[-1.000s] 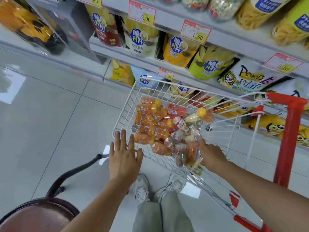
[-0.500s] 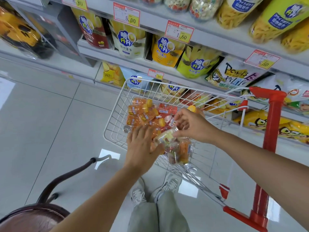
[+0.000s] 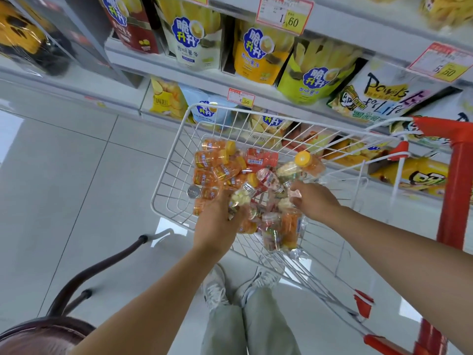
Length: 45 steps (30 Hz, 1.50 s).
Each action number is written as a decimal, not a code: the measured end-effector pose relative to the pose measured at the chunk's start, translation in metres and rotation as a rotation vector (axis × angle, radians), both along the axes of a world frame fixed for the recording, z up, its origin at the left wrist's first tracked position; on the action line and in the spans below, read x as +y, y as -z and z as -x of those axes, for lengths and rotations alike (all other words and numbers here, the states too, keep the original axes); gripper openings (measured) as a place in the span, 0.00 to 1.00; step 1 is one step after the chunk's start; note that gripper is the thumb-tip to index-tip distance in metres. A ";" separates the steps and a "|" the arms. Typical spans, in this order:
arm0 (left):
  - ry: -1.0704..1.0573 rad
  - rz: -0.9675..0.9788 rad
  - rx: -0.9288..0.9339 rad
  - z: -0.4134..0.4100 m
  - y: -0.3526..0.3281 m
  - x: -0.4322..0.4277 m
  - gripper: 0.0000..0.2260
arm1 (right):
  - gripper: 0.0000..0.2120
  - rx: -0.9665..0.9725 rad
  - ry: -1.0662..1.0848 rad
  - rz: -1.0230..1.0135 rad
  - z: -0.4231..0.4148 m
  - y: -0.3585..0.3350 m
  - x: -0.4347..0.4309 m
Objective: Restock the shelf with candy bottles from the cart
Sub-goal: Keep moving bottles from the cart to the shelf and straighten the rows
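**Both hands in cart, left one holding a bottle**

The left hand (image 3: pixel 217 221) was down inside the white wire cart (image 3: pixel 163 175). Its fingers were curled round a clear bottle of pale yellow candy (image 3: pixel 239 198), which was tilted with the cap end pointing up and away. The right hand (image 3: pixel 316 201) was in the cart too, fingers bent down onto the pile and tips at a small clear bottle. Could not tell if it actually gripped it.

The candy bottles (image 3: pixel 215 162) lay heaped in the basket. Orange ones with yellow caps were on the far left side, and mixed clear ones lay between and under the hands. One yellow-capped bottle (image 3: pixel 307 161) sat on top at the far right.

The cart's red handle (image 3: pixel 458 155) stood at the right edge. The shelf (image 3: pixel 204 75) just behind the cart held snack bags (image 3: pixel 256 52), with price tags (image 3: pixel 284 14) on its edges. Grey trousers (image 3: pixel 225 329) and white sneakers (image 3: pixel 216 288) showed below. A dark curved chair frame (image 3: pixel 102 265) was at lower left.
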<state>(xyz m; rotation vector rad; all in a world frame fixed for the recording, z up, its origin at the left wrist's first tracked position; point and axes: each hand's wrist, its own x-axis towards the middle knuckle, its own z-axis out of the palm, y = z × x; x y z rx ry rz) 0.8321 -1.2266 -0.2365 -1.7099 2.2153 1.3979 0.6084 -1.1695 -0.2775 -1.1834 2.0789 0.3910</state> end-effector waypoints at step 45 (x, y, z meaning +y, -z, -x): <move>-0.553 -0.321 0.887 0.034 -0.282 -0.135 0.11 | 0.15 -0.683 -0.017 1.060 -0.026 -0.355 -0.152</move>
